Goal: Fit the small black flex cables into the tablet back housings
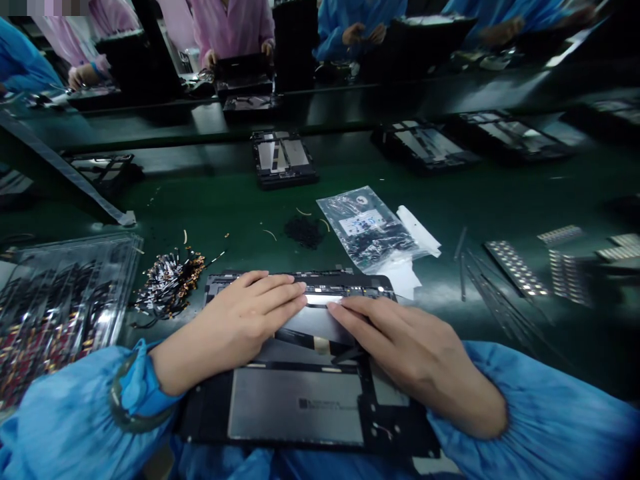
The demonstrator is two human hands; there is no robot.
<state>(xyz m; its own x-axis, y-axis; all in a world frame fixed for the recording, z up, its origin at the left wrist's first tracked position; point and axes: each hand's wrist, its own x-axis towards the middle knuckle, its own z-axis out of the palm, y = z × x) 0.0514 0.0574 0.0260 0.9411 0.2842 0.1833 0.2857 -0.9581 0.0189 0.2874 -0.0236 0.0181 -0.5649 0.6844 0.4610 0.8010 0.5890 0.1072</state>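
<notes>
From the head camera, both hands lie flat on an opened tablet chassis (300, 400) that sits at the near edge of the green bench (500, 200), partly over the person's lap. The left hand (235, 327) presses with fingers stretched out and together along a pale strip (320, 299) near the chassis's far edge; the right hand (415, 353) meets it there, fingertips touching the strip's other end. Neither hand closes round anything; both are spread and pushing down. Whether the strip is already stuck down I cannot tell, since the fingers cover much of it. Uneven pressure could seat it crooked or crease it, and a palm dragging over the thin dark cable below the right fingers might tug it. The chassis overhangs the bench edge, so a hard push at the near side could tip it. Just left lies a heap of small cables (170, 283), beyond it a tray (65, 293); a plastic bag (370, 227) lies just beyond the chassis's right corner. Open bench remains to the right, before the metal strips (515, 267).
</notes>
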